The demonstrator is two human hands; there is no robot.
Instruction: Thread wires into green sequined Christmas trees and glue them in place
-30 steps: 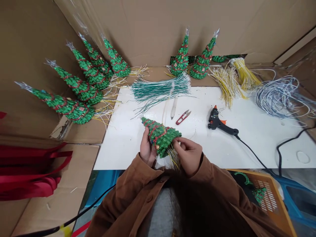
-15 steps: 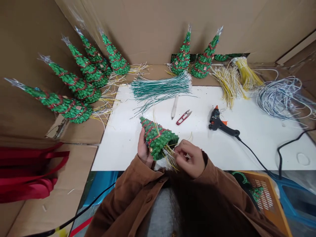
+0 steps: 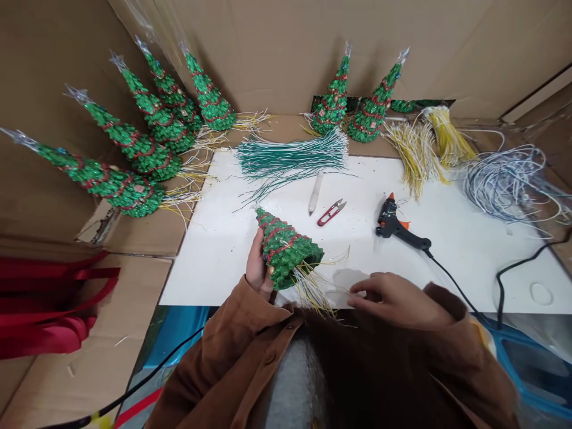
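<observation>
My left hand (image 3: 257, 265) is closed round the side of a small green Christmas tree (image 3: 290, 247) with red garland, tilted so its hollow base faces right. From that opening spills a bunch of thin white and yellow wires (image 3: 315, 292). To the right, my right hand (image 3: 388, 298) pinches what looks like the end of one wire drawn out from the base. Red thread snips (image 3: 332, 213) and a whitish pen-like stick (image 3: 315, 195) lie beyond the tree. A black glue gun (image 3: 400, 226) rests farther right.
More decorated trees (image 3: 147, 107) line the cardboard at left and back, wires trailing. Green wires (image 3: 292, 156), yellow-and-white wire bundles (image 3: 417, 155) and a tangled coil (image 3: 504, 182) lie at the back. The glue gun's cord (image 3: 451, 283) runs over the front edge. Red ribbon (image 3: 49, 304) hangs left.
My right hand has moved right, away from the tree's base, drawing a wire outward. The wire that lay across the tree's side is now out at the base. My left hand still holds the tree.
</observation>
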